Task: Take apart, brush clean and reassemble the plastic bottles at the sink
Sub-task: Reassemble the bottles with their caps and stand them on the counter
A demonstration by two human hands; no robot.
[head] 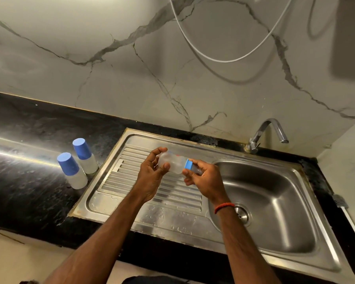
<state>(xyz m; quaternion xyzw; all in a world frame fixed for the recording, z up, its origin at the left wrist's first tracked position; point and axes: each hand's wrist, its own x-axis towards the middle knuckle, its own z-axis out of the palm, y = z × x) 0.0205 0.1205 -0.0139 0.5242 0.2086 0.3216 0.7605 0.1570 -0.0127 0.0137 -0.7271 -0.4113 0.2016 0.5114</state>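
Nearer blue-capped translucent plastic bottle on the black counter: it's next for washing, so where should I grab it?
Probably round the pale body of the nearer blue-capped bottle, below its tapered blue cap, which might pull off. Come from the front-left: it stands upright, and the other blue-capped bottle crowds its far right.

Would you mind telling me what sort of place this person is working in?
Most likely a home kitchen: a stainless steel sink with a ribbed drainboard is set into a black stone counter, with a bent tap behind the basin and a marble-look wall.
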